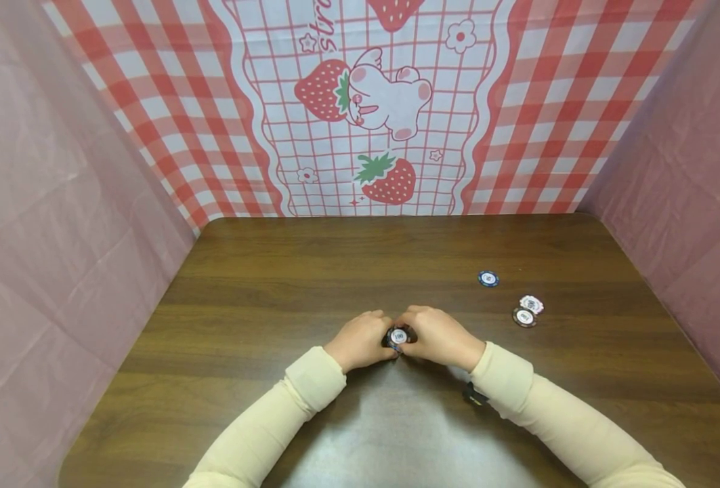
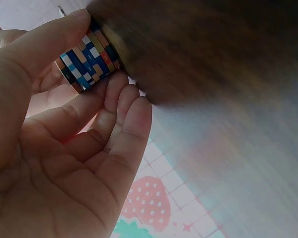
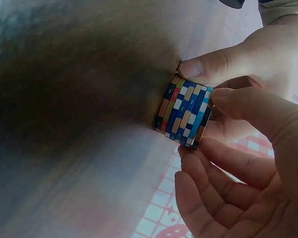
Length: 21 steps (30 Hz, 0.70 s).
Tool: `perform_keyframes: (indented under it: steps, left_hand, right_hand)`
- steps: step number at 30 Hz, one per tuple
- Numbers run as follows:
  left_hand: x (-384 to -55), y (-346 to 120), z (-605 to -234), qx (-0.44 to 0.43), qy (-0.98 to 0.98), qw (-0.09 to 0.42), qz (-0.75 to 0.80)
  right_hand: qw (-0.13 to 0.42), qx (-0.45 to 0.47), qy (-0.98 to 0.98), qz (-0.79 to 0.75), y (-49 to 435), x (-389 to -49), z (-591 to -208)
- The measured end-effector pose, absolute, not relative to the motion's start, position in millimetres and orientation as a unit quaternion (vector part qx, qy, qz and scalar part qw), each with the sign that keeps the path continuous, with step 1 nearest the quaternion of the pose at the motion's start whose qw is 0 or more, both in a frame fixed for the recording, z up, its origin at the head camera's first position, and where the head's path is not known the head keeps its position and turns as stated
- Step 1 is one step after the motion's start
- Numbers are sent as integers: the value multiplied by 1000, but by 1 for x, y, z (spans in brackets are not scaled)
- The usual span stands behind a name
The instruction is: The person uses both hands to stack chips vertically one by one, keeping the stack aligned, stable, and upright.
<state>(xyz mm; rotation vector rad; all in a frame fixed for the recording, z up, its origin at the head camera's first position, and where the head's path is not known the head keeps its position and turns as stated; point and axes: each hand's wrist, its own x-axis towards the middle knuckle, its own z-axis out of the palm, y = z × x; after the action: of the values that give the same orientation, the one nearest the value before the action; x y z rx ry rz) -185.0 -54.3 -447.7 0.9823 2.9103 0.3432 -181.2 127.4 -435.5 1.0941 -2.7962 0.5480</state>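
A short stack of poker chips (image 1: 399, 336) stands on the wooden table between both hands, a dark-edged chip marked 100 on top. Blue, white, tan, olive and red blocks show along its side in the right wrist view. My left hand (image 1: 362, 339) grips the stack from the left, its thumb on the near side and fingers on the far side. From the right, my right hand (image 1: 441, 337) pinches the upper chips between thumb (image 3: 226, 97) and fingers. In the right wrist view, the left thumb (image 3: 194, 68) lies lower, close to the tabletop.
Right of the hands, a blue chip (image 1: 488, 278) lies alone farther back. Nearer, a dark chip (image 1: 525, 317) overlaps a white chip (image 1: 532, 302). A small black device (image 1: 474, 394) shows under the right cuff. A checked strawberry cloth (image 1: 372, 176) hangs behind the table (image 1: 311, 264).
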Motion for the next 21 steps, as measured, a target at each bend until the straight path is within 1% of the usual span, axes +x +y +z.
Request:
perform_keyframes:
  steps: [13,21]
  left_hand:
    - [-184,-55,-447,319,941,28,108]
    - [-185,-55,-447,327,939,20,108]
  right_hand:
    - [39,359,-915,180,128,-181,-435]
    - [36,357,-916,180,128,-181,-436]
